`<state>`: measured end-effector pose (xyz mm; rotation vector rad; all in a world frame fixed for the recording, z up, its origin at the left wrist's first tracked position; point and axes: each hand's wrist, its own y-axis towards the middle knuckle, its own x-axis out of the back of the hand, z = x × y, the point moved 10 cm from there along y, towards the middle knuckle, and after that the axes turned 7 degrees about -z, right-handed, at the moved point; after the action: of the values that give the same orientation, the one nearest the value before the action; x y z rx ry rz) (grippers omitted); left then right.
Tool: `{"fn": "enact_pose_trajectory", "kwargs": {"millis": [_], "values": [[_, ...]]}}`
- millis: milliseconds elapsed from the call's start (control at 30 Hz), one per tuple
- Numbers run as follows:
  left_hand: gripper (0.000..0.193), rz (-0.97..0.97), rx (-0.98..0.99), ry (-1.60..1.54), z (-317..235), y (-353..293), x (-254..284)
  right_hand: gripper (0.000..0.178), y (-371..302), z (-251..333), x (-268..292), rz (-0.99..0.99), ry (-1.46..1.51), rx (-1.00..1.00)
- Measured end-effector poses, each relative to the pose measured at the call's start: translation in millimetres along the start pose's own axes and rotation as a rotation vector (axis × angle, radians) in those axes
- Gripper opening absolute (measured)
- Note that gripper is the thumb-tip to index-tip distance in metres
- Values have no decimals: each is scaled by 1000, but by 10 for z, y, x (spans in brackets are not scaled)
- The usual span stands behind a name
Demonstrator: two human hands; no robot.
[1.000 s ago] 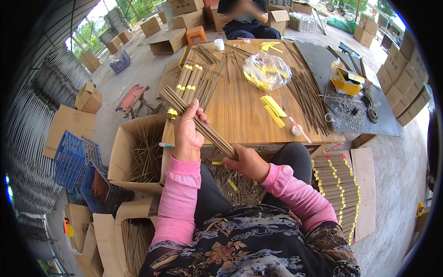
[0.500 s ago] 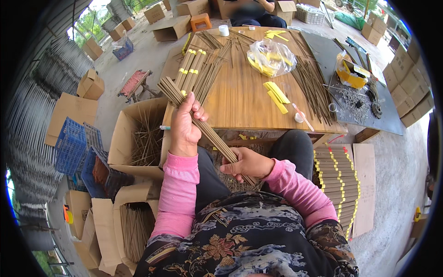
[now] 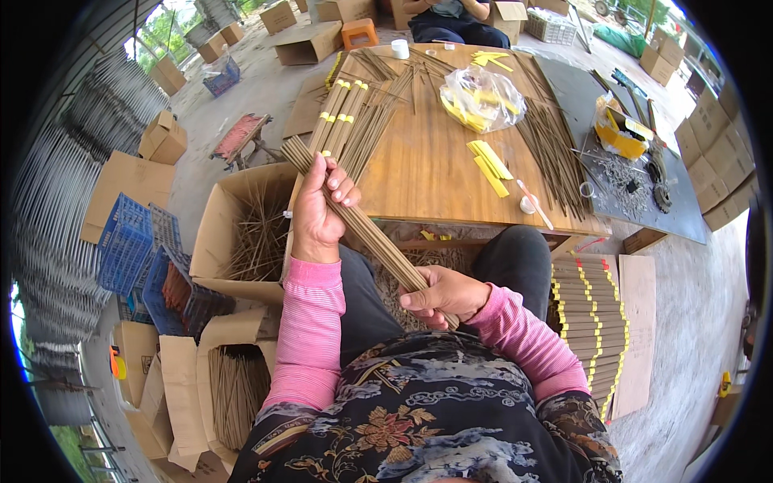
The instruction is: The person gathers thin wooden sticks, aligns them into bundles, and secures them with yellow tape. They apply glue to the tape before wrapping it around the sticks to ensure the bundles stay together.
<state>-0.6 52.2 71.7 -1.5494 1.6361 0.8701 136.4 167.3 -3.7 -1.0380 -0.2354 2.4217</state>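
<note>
Both my hands hold one long bundle of thin brown sticks [image 3: 366, 229], slanted from upper left to lower right over my lap. My left hand [image 3: 318, 211] grips it near the upper end, fingers wrapped around. My right hand [image 3: 444, 293] is closed on the lower end, close to my body. On the wooden table [image 3: 427, 173] in front lie several banded stick bundles [image 3: 342, 113], loose sticks [image 3: 555, 157], yellow paper strips [image 3: 489, 159] and a clear plastic bag [image 3: 483, 98] with yellow strips.
An open cardboard box [image 3: 245, 233] with loose sticks stands at my left, another box of sticks [image 3: 233, 390] below it. Blue crates [image 3: 137, 249] lie further left. Stacked banded bundles [image 3: 592, 322] rest on the floor at my right. Another person [image 3: 451, 16] sits beyond the table.
The view has tilted down and closer. My hands keep the same grip on the bundle, which has shifted slightly lower toward my lap.
</note>
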Motion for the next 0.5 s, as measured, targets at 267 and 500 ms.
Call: {"fn": "enact_pose_trajectory", "kwargs": {"millis": [267, 500], "values": [[20, -337, -128, 302, 18, -93, 265, 24, 8, 274, 228, -451, -701, 255], [23, -101, -5, 39, 206, -158, 128, 21, 107, 92, 60, -204, -261, 79]]}}
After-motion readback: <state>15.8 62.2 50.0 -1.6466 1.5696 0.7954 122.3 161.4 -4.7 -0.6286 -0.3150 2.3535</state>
